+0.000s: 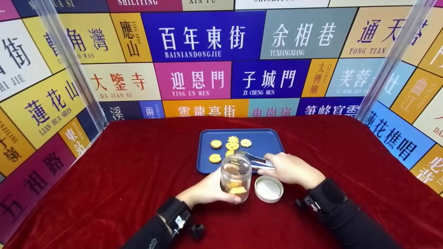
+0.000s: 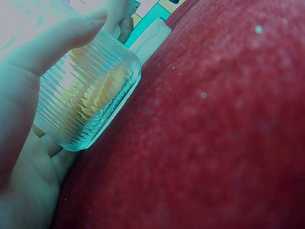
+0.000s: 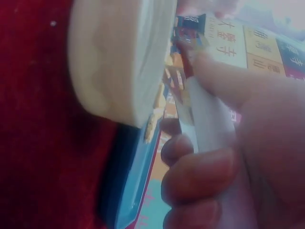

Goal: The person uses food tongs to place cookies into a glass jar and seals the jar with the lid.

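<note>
My left hand grips a clear ribbed jar around its side, the thumb across the front. Inside the jar lie several yellow cookies with wavy edges. My right hand holds a pair of tongs, fingers curled round the pale handle. The tongs' tips reach left, behind the jar's rim in the head view; whether they pinch a cookie cannot be told. Beyond the jar, a blue tray bears several cookies, one partly hidden by the jar and tongs.
A round whitish lid lies on the red cloth, right of the jar and close to my right hand. Clear upright posts stand at the table's back corners, before a wall of coloured signs.
</note>
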Motion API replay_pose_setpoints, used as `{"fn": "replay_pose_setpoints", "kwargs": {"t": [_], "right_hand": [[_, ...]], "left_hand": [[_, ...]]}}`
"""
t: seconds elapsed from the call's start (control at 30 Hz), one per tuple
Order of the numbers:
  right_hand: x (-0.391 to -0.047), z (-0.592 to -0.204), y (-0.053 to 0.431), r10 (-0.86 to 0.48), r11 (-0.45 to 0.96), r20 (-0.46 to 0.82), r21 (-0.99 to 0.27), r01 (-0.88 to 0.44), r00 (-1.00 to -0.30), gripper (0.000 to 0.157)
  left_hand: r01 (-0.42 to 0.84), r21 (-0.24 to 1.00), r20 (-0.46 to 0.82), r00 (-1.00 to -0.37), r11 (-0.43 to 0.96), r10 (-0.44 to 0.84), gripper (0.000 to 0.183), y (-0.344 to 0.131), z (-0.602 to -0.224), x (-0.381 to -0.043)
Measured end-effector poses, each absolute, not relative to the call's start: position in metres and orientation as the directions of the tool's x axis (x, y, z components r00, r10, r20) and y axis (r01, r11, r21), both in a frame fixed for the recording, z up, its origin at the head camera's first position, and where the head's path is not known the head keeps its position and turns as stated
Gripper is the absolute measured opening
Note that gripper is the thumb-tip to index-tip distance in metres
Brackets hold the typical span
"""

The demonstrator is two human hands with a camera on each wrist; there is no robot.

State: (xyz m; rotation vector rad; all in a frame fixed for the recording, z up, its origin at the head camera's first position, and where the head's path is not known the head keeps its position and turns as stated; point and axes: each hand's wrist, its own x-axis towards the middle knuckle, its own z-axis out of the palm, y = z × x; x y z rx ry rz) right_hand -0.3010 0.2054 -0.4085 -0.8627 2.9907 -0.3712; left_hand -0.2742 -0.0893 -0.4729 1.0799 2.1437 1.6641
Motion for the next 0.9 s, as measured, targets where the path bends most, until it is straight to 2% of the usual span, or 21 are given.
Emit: {"fn": "replay_pose_setpoints", "kwargs": {"t": [0.23, 0.43, 0.67, 0.9], "right_hand": [[-0.297, -0.413, 0.199, -0.504, 0.841, 0.054, -0.197, -0.504, -0.862, 0.040], [-0.298, -0.405, 0.203, -0.549, 0.819, 0.067, -0.158, -0.552, -0.833, 0.035], [-0.306, -0.393, 0.230, -0.548, 0.818, 0.029, -0.189, -0.543, -0.836, 0.031], [-0.311, -0.392, 0.241, -0.510, 0.837, -0.005, -0.236, -0.494, -0.860, 0.033]], "left_hand": [[0.412, 0.907, 0.257, -0.702, 0.084, 0.664, 0.086, -0.089, -0.472, -0.274], [0.409, 0.907, 0.249, -0.710, 0.097, 0.659, 0.087, -0.089, -0.473, -0.274], [0.378, 0.918, 0.219, -0.736, 0.120, 0.640, 0.083, -0.089, -0.473, -0.274], [0.364, 0.927, 0.227, -0.728, 0.085, 0.647, 0.084, -0.089, -0.473, -0.274]]}}
